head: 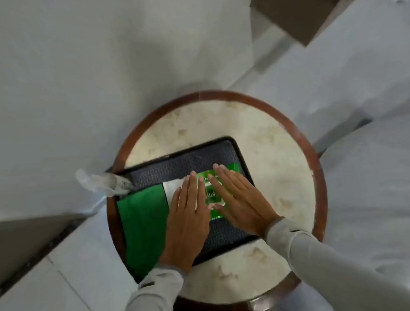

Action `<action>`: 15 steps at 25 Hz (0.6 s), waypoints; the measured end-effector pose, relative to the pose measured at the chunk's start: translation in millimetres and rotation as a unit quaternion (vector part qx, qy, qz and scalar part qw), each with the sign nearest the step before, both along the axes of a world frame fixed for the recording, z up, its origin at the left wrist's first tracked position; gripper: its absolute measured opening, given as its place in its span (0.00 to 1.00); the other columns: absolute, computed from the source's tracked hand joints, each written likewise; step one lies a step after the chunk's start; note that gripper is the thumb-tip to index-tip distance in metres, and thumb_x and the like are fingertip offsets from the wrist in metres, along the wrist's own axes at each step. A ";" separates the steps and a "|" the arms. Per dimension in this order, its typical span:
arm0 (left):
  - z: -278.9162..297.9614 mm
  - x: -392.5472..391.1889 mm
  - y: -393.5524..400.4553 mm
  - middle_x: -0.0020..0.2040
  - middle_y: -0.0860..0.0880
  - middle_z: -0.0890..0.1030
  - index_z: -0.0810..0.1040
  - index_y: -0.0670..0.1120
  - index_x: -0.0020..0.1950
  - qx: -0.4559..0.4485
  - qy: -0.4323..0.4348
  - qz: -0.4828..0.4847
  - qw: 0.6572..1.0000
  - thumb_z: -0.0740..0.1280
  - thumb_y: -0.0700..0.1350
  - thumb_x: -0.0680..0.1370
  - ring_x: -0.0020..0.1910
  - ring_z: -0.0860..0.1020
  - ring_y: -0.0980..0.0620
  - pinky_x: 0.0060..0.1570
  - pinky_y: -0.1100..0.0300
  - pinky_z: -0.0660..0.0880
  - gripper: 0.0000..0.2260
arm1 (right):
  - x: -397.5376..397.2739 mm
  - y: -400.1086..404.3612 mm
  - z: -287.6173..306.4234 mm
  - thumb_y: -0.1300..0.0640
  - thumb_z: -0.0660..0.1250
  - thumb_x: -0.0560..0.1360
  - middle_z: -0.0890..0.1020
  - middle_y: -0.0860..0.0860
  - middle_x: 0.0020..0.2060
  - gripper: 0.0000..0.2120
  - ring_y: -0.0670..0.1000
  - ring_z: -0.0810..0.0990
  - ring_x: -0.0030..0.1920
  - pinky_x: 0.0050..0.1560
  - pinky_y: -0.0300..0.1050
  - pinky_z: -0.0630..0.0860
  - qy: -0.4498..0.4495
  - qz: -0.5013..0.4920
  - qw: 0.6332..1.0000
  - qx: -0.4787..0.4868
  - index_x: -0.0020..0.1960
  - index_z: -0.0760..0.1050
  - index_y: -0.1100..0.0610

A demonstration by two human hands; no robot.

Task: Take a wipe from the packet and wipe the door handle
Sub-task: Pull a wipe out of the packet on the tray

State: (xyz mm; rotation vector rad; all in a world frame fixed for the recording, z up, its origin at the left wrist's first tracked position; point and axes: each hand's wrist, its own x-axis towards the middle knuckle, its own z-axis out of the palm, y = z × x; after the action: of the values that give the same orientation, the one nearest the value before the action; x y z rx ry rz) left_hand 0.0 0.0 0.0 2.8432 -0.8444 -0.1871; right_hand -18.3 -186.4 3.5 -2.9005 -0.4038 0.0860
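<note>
A green wipe packet [213,195] lies flat on a black textured tray [175,165] on a small round table [268,154]. My left hand [187,216] rests flat over the packet's left end, fingers straight and together. My right hand [237,197] lies flat over its right part, fingers spread a little. A pale strip, wipe or foil, [173,189] shows at the packet's left edge. Neither hand grips anything. No door handle is in view.
A folded green cloth [144,225] covers the tray's left side. A clear plastic bottle [102,185] lies at the tray's far left corner, overhanging the table. The table has a brown wooden rim [304,146]. White walls and pale floor tiles surround it.
</note>
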 end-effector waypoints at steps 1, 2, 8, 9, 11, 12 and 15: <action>-22.7 -12.1 0.3 0.82 0.34 0.63 0.67 0.35 0.82 0.032 0.022 0.004 0.999 0.55 0.50 0.88 0.81 0.64 0.37 0.77 0.41 0.72 0.26 | -8.1 1.8 -21.6 0.45 0.65 0.84 0.66 0.65 0.79 0.32 0.64 0.65 0.79 0.74 0.63 0.71 0.016 0.015 1.000 -0.011 0.78 0.66 0.65; -39.7 -17.2 1.3 0.83 0.34 0.62 0.65 0.34 0.82 0.017 0.033 0.009 0.999 0.51 0.50 0.88 0.82 0.62 0.37 0.78 0.40 0.70 0.27 | -10.0 1.2 -34.9 0.46 0.65 0.84 0.67 0.64 0.78 0.31 0.63 0.65 0.79 0.74 0.62 0.71 0.018 0.024 1.000 0.000 0.78 0.66 0.66; -80.2 -29.6 5.9 0.84 0.32 0.58 0.55 0.32 0.84 -0.067 0.026 0.034 0.997 0.53 0.50 0.89 0.84 0.57 0.37 0.82 0.40 0.64 0.29 | -4.0 -9.6 -63.8 0.49 0.65 0.83 0.81 0.63 0.67 0.22 0.60 0.82 0.67 0.63 0.56 0.82 -0.109 0.063 0.992 0.001 0.66 0.80 0.66; -78.3 -28.7 6.9 0.84 0.32 0.58 0.51 0.32 0.84 -0.102 0.035 0.050 0.993 0.57 0.49 0.89 0.84 0.58 0.38 0.81 0.40 0.65 0.31 | 1.5 -12.9 -57.8 0.50 0.66 0.82 0.83 0.62 0.64 0.21 0.60 0.84 0.64 0.60 0.55 0.84 -0.109 0.079 0.991 0.002 0.64 0.82 0.66; -74.2 -24.7 9.7 0.84 0.32 0.59 0.45 0.31 0.82 -0.170 0.076 0.076 0.980 0.68 0.46 0.85 0.83 0.60 0.37 0.79 0.39 0.68 0.39 | 17.4 -15.8 -41.7 0.50 0.64 0.82 0.87 0.62 0.57 0.19 0.60 0.88 0.55 0.51 0.53 0.86 -0.080 0.086 0.992 0.038 0.60 0.84 0.65; -71.9 -24.0 10.6 0.83 0.32 0.60 0.45 0.30 0.81 -0.182 0.089 0.085 0.976 0.72 0.45 0.83 0.82 0.62 0.37 0.78 0.38 0.71 0.42 | 27.5 -14.7 -32.7 0.50 0.62 0.83 0.89 0.61 0.50 0.18 0.60 0.89 0.48 0.46 0.51 0.85 -0.041 0.074 0.994 0.067 0.56 0.84 0.63; -68.7 -22.5 10.1 0.82 0.32 0.63 0.55 0.30 0.83 -0.178 0.093 0.096 0.975 0.75 0.44 0.82 0.80 0.65 0.36 0.75 0.36 0.73 0.40 | 73.2 -15.9 -15.9 0.47 0.56 0.87 0.78 0.50 0.32 0.21 0.51 0.77 0.32 0.36 0.49 0.74 0.154 -0.006 0.982 0.107 0.39 0.73 0.53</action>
State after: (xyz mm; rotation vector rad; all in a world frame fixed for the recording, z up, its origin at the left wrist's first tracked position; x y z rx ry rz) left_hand -22.5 10.1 -68.7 2.5027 -0.5017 -0.2444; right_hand 54.8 -202.3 -12.5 -2.6185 -0.3176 0.4549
